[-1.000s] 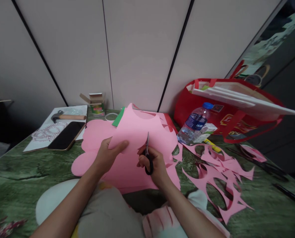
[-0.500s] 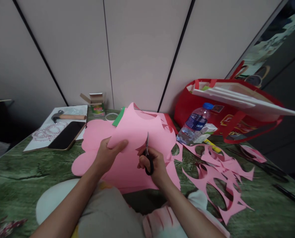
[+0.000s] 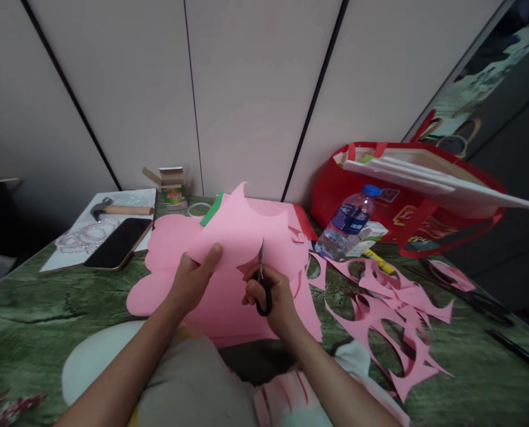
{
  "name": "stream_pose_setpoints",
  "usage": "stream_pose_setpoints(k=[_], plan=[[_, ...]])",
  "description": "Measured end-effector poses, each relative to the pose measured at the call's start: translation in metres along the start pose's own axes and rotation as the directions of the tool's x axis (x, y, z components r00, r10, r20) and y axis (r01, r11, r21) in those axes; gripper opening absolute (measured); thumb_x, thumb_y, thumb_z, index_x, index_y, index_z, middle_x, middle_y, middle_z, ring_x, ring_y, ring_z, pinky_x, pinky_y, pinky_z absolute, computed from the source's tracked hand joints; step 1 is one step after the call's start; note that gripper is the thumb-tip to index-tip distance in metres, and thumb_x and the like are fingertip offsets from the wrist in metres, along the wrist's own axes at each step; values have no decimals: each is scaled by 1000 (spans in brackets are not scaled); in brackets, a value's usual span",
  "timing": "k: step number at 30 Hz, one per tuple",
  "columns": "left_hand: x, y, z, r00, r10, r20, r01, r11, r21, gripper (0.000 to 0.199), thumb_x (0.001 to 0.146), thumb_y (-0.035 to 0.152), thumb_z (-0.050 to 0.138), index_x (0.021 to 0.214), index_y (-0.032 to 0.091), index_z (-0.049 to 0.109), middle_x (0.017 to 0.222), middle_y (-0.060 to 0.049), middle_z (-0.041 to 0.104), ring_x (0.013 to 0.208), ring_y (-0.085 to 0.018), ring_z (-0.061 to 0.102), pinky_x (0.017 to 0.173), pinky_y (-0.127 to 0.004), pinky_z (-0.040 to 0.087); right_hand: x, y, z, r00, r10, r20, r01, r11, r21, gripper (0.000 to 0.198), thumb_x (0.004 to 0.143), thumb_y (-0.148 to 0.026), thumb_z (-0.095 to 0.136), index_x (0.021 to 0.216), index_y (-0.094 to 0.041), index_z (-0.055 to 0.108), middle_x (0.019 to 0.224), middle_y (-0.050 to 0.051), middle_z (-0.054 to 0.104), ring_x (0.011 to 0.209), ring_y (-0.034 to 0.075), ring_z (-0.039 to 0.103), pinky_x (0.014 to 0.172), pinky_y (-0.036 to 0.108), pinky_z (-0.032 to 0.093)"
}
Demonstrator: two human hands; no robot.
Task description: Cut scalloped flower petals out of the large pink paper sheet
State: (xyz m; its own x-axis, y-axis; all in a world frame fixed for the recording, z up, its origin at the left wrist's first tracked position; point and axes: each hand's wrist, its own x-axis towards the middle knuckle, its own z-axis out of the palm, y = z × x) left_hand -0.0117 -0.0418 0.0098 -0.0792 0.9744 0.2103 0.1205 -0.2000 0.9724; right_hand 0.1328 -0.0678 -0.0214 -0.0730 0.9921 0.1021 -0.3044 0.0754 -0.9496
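My left hand (image 3: 197, 273) pinches the left edge of a pink sheet of paper (image 3: 247, 228), thumb on top. The sheet is lifted and bent, with a curved cut along its upper edge. In my right hand (image 3: 271, 293) are black-handled scissors (image 3: 263, 290), their blades pointing up at the sheet's lower right part. A small cut flap of paper hangs beside the blades. Under both hands lies a stack of pink paper (image 3: 242, 326). Rounded pink cut-outs (image 3: 171, 249) rest to the left of it.
Pink paper scraps (image 3: 398, 332) litter the right side, near a water bottle (image 3: 349, 216), a yellow glue stick (image 3: 380, 261) and a red bag (image 3: 335, 178). On the left are a phone (image 3: 120, 243), a hammer (image 3: 122, 209) and a small open box (image 3: 173, 190). A pale wall stands behind.
The pink sheet has shifted and its upper corner curls differently. The scissors and my right hand have moved slightly left, still at the cut. My left hand keeps its hold.
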Motion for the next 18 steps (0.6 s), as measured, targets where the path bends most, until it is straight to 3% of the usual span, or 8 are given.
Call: stream_pose_setpoints(k=[3, 6, 11, 18], plan=[[-4, 3, 2, 994, 19, 108, -29, 995, 95, 28, 73, 43, 57, 77, 17, 64, 76, -3, 67, 75, -19, 59, 65, -27, 48, -1, 1, 1, 1000, 6, 17, -6, 1000, 7, 9, 63, -24, 62, 65, -17, 56, 43, -9, 46, 37, 7, 45, 44, 24, 47], [-7, 6, 2, 988, -53, 148, 27, 984, 177, 28, 70, 44, 60, 77, 17, 66, 82, -5, 69, 81, -21, 61, 72, -30, 48, -1, 3, 1, 999, 11, 36, -11, 1000, -5, 11, 64, -25, 63, 67, -17, 56, 42, -9, 46, 37, 8, 45, 44, 25, 46], [-7, 7, 0, 992, -77, 98, 53, 973, 226, 28, 66, 44, 63, 72, 16, 63, 73, -4, 67, 75, -20, 61, 68, -31, 49, 1, 0, -4, 999, -15, 50, 18, 998, -60, 18, 63, -27, 66, 76, -17, 58, 52, -6, 52, 46, 10, 49, 48, 25, 41], [-9, 7, -2, 983, -51, 175, 2, 964, 267, 25, 68, 43, 60, 63, 18, 59, 65, -1, 63, 66, -16, 59, 61, -27, 48, 2, -8, -8, 997, -63, 51, 70, 989, -134, 21, 60, -29, 70, 69, -18, 56, 58, -4, 50, 52, 10, 41, 48, 23, 33]])
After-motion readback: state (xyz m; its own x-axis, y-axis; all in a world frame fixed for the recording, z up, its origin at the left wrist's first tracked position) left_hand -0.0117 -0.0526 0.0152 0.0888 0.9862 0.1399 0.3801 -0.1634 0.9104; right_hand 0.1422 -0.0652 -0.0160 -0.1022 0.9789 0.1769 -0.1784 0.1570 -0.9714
